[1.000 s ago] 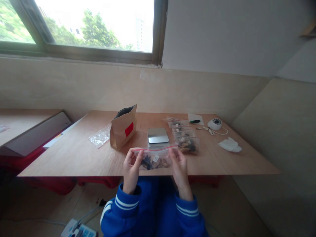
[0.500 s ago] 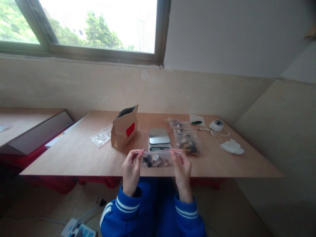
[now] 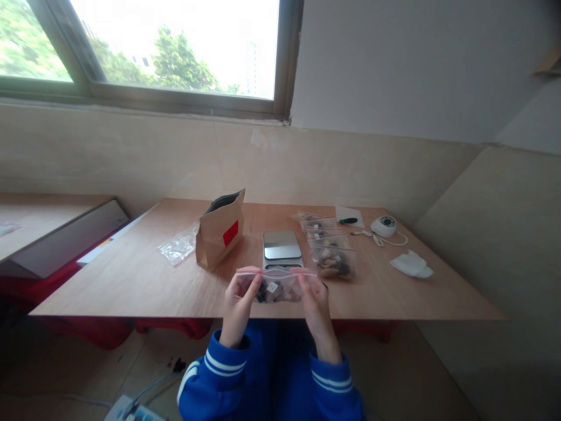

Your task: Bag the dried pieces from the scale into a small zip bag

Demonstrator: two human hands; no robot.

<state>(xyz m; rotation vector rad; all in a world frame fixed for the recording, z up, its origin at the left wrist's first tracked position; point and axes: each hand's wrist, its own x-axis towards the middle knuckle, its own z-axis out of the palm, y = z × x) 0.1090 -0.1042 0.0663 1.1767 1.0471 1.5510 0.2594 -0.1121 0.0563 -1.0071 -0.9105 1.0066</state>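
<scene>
A small clear zip bag (image 3: 277,285) with a red seal strip holds dark and tan pieces and a white tag. My left hand (image 3: 239,304) pinches its left end and my right hand (image 3: 314,301) pinches its right end, keeping it up above the near edge of the wooden table (image 3: 131,275). Just behind the bag sits a small scale (image 3: 281,245) with a shiny metal plate.
An open brown paper pouch (image 3: 219,229) with a red label stands left of the scale, with empty clear bags (image 3: 177,247) beside it. Several filled zip bags (image 3: 331,254) lie right of the scale. Farther right are a green pen (image 3: 347,220), a white round device (image 3: 383,225) and a white cloth (image 3: 411,264).
Both hands moved slightly closer together along the bag's top strip, and the bag now hangs more bunched between them. The view shifted a little.
</scene>
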